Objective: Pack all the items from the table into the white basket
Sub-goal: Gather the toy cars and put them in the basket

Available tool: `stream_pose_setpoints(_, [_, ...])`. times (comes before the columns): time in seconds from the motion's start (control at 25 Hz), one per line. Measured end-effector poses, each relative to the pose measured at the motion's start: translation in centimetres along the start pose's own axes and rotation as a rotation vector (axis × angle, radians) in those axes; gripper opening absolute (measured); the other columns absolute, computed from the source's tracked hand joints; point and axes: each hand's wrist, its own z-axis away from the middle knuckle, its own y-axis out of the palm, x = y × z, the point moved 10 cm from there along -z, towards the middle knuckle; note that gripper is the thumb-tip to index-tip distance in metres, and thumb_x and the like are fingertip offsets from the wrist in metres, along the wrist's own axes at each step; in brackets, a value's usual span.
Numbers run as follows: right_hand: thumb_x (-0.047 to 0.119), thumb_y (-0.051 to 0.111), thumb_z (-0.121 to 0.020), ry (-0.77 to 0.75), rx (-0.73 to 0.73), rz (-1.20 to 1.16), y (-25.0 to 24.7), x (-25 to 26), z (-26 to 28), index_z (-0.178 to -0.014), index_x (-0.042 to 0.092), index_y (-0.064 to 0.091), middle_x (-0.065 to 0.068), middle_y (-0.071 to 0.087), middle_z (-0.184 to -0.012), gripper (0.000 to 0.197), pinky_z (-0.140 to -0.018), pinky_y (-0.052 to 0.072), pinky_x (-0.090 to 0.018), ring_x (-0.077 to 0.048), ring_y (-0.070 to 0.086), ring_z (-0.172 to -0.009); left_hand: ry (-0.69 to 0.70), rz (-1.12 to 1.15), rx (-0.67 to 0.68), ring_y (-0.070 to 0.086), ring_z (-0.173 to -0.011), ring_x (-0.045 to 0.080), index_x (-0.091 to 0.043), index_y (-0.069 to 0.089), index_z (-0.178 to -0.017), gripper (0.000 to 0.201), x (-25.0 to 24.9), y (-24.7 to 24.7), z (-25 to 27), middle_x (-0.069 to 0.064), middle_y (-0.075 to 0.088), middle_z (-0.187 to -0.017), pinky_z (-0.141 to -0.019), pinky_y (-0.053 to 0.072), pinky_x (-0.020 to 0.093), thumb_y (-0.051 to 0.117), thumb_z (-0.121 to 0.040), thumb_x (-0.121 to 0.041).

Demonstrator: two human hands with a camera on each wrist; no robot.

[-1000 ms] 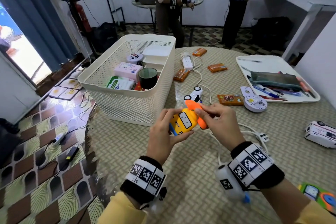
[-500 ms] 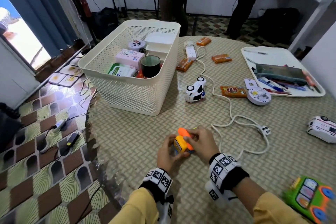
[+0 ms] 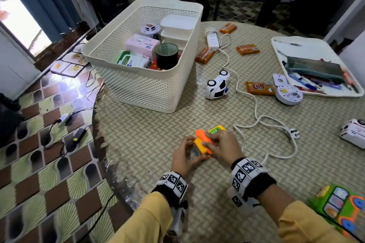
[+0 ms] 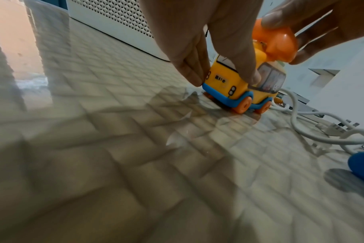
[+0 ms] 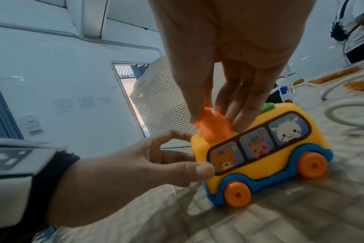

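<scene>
A yellow toy bus (image 3: 198, 145) (image 4: 224, 82) (image 5: 260, 148) with blue trim and orange wheels stands on its wheels on the woven table top, near me. My left hand (image 3: 190, 151) (image 4: 224, 62) (image 5: 152, 157) grips its rear end between thumb and fingers. My right hand (image 3: 219, 144) (image 5: 216, 105) pinches the orange handset (image 3: 201, 134) (image 4: 278, 44) (image 5: 212, 131) on the roof. The white basket (image 3: 142, 89) sits further back on the left and holds tissue packs, a dark mug, white boxes and a round detector.
On the table lie a white toy car (image 3: 217, 85), a power strip (image 3: 213, 40) with its long cable (image 3: 254, 104), orange snack packets (image 3: 259, 88), a round detector (image 3: 288, 94), a white tray (image 3: 316, 49) of pens, another white car (image 3: 353, 132) and a green toy bus (image 3: 339, 207). The table edge (image 3: 94, 124) runs on the left.
Both hands have brought the yellow bus down from in front of the basket to the table near me, where it now stands on its wheels. Both hands still hold it.
</scene>
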Motion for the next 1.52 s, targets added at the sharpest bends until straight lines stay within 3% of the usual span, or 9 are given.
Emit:
stream_pose_setpoints(0.28, [0.02,0.073,-0.081,-0.032,-0.123,-0.151,-1.9,-0.6,1.4,-0.111,0.008,0.069,-0.009,0.064,-0.098,0.032,-0.077,0.043,-0.017,-0.014,0.057,-0.083,0.053,-0.003,0.102,0.059,-0.085,-0.01,-0.006,0.048,-0.117,0.061,-2.1,0.8,0.8,-0.002,0.064,-0.101,-0.074,0.043,0.006,0.083,-0.067,0.0])
stream_pose_setpoints(0.4, [0.009,0.07,-0.083,0.034,-0.252,-0.184,-4.8,-3.7,3.2,-0.094,0.009,0.072,-0.009,0.067,-0.089,0.011,-0.065,0.039,-0.003,-0.004,0.054,-0.069,0.189,-0.154,0.087,0.051,-0.101,-0.015,-0.01,0.047,-0.123,0.076,-4.4,-0.5,0.2,-0.007,0.057,-0.113,-0.085,0.036,0.002,0.085,-0.059,-0.03])
stream_pose_setpoints(0.52, [0.002,0.064,-0.085,0.208,-0.316,-0.244,-7.5,-8.9,6.7,-0.09,0.015,0.071,-0.005,0.07,-0.085,0.016,-0.058,0.041,-0.006,-0.011,0.055,-0.061,0.367,-0.342,0.091,0.047,-0.114,0.003,-0.014,0.05,-0.125,0.076,-6.7,-0.2,-0.1,-0.007,0.053,-0.123,-0.097,0.034,0.016,0.074,-0.061,-0.048])
stream_pose_setpoints(0.68, [0.004,0.064,-0.083,0.355,-0.341,-0.138,-8.3,-13.5,11.6,-0.093,0.011,0.071,-0.004,0.069,-0.087,0.014,-0.066,0.048,-0.017,-0.017,0.06,-0.069,0.51,-0.382,0.122,0.052,-0.109,0.02,-0.01,0.055,-0.119,0.053,-9.8,3.4,0.9,0.006,0.058,-0.117,-0.094,0.039,0.029,0.073,-0.07,-0.02])
stream_pose_setpoints(0.92, [0.012,0.07,-0.079,0.444,-0.151,-0.024,-2.6,-14.9,14.8,-0.11,0.006,0.066,-0.013,0.064,-0.1,0.031,-0.082,0.043,-0.03,-0.027,0.06,-0.093,0.528,-0.37,0.351,0.052,-0.114,0.016,-0.012,0.06,-0.113,0.036,-8.4,10.2,2.8,-0.001,0.059,-0.115,-0.096,0.042,0.032,0.069,-0.078,-0.005])
stream_pose_setpoints(1.04, [0.011,0.072,-0.075,0.474,-0.297,-0.119,-3.6,-14.3,16.7,-0.109,0.008,0.064,-0.005,0.057,-0.085,0.035,-0.071,0.046,-0.028,-0.016,0.054,-0.074,0.511,-0.413,0.425,0.049,-0.111,0.008,-0.015,0.062,-0.109,0.032,-7.4,12.0,3.2,-0.002,0.059,-0.114,-0.089,0.044,0.029,0.066,-0.079,-0.003])
stream_pose_setpoints(1.16, [0.007,0.074,-0.075,0.562,-0.546,-0.201,-7.2,-15.0,20.5,-0.099,0.013,0.062,-0.004,0.052,-0.085,0.028,-0.059,0.039,-0.006,-0.006,0.051,-0.064,0.522,-0.398,0.51,0.052,-0.103,0.009,-0.014,0.063,-0.107,0.03,-7.2,14.7,3.7,-0.001,0.061,-0.107,-0.083,0.043,0.025,0.065,-0.079,-0.004])
stream_pose_setpoints(1.36, [0.008,0.075,-0.077,0.796,-0.978,-0.321,-11.9,-18.2,29.9,-0.101,0.007,0.065,-0.001,0.06,-0.076,0.025,-0.058,0.04,-0.004,-0.004,0.054,-0.06,0.401,-0.324,0.725,0.055,-0.094,0.007,-0.015,0.061,-0.108,0.025,-6.5,23.3,6.7,-0.005,0.059,-0.102,-0.077,0.038,0.005,0.069,-0.084,-0.013])
stream_pose_setpoints(1.52, [0.02,0.072,-0.082,0.903,-1.116,-0.379,-13.3,-21.1,34.1,-0.104,0.006,0.066,-0.008,0.063,-0.086,0.027,-0.057,0.04,-0.002,-0.009,0.054,-0.065,0.215,-0.374,0.901,0.055,-0.096,0.017,-0.007,0.054,-0.125,0.043,-4.5,30.3,9.7,0.006,0.056,-0.11,-0.085,0.046,0.025,0.068,-0.087,-0.019])
